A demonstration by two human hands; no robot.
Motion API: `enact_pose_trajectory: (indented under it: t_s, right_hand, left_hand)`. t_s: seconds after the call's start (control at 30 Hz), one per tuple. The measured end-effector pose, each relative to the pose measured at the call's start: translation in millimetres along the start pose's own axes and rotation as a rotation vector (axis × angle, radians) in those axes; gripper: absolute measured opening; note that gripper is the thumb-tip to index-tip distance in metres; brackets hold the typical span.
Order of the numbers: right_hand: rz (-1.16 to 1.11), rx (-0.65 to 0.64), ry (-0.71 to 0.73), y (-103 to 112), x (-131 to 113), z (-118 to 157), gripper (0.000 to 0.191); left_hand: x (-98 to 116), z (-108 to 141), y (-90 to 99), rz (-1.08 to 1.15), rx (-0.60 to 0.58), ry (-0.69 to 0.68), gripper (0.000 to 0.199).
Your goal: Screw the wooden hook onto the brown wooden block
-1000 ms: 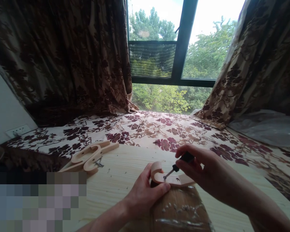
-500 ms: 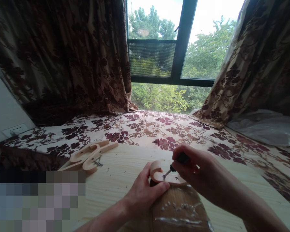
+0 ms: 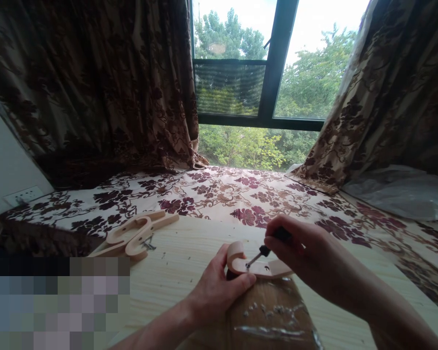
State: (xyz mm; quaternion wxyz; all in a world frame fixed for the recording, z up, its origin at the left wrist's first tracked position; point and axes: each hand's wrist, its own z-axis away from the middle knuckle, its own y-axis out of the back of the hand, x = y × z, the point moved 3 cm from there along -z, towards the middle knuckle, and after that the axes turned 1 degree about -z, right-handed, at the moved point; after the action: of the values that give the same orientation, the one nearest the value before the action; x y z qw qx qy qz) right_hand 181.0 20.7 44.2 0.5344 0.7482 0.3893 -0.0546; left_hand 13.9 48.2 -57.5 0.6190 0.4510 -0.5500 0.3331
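Observation:
A curved wooden hook piece (image 3: pixel 237 257) lies on a brown block wrapped in clear plastic (image 3: pixel 270 311). My left hand (image 3: pixel 219 282) is closed round the hook's curled end, its thumb pressing on the near edge. In my right hand (image 3: pixel 295 243) is a screwdriver (image 3: pixel 264 250) with a black handle, its tip down at a hole near the hook's curl. A second hole shows further right on the piece. Part of the hook's right end is hidden behind my right hand.
On the pale wooden board (image 3: pixel 160 287), more wooden hooks (image 3: pixel 138 238) lie at the left with several screws (image 3: pixel 149 243) beside them. Behind is a floral cloth (image 3: pixel 219 194) below a window. A clear plastic bag (image 3: pixel 401 192) sits at the right.
My right hand and the screwdriver's handle have shifted slightly to the right, exposing more of the shaft and the hook. The tip stays at the same hole; my left hand has not moved.

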Motion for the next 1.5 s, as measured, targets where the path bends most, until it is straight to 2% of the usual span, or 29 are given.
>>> enact_pose_trajectory:
  t_s: [0.17,0.37,0.57,0.63,0.7,0.87,1.03,1.23,1.3,1.4,1.5]
  right_hand:
    - [0.076,0.08,-0.054,-0.7,0.5,-3.9,0.014]
    - [-0.036,-0.059,0.031,-1.9,-4.8,3.1,0.004]
    - [-0.054,0.013,-0.046,-8.2,-1.1,-7.9,0.019]
    - [-0.04,0.021,-0.071,-8.2,1.9,-6.9,0.017]
    - [-0.033,0.01,-0.049,-7.1,3.8,-3.0,0.012]
    - [-0.04,-0.048,0.018,-8.6,5.7,-0.4,0.014]
    - [0.027,0.037,-0.067,-8.6,10.6,-8.3,0.021]
    - [0.023,0.0,0.087,-2.1,4.8,-4.1,0.008]
    - [0.003,-0.017,0.072,-3.2,5.8,-4.9,0.013]
    - [0.033,0.024,-0.019,-4.3,10.9,-6.9,0.019]
    - [0.068,0.06,-0.048,-2.8,11.5,-5.2,0.017]
  left_hand:
    - [2.5,2.6,-0.2,0.033,-0.019,-0.02,0.023]
    - [4.2,2.7,-0.6,0.022,-0.002,-0.005,0.024]
    - [3.5,3.8,-3.6,0.126,-0.022,0.008,0.025]
    - [3.9,4.3,-4.1,0.142,-0.025,0.006,0.025]
    - [4.1,4.6,-4.3,0.14,-0.023,0.013,0.025]
    - [4.6,4.9,-3.4,0.094,0.0,0.009,0.025]
    - [5.1,4.3,-2.9,0.095,-0.001,0.016,0.024]
    - [1.7,2.6,-1.5,0.04,0.001,0.004,0.025]
    - [-0.6,2.5,-1.2,0.027,0.003,0.0,0.025]
    - [-1.9,2.5,-1.1,0.01,0.005,-0.011,0.025]
    - [-0.8,2.6,-1.2,0.009,0.002,-0.001,0.025]
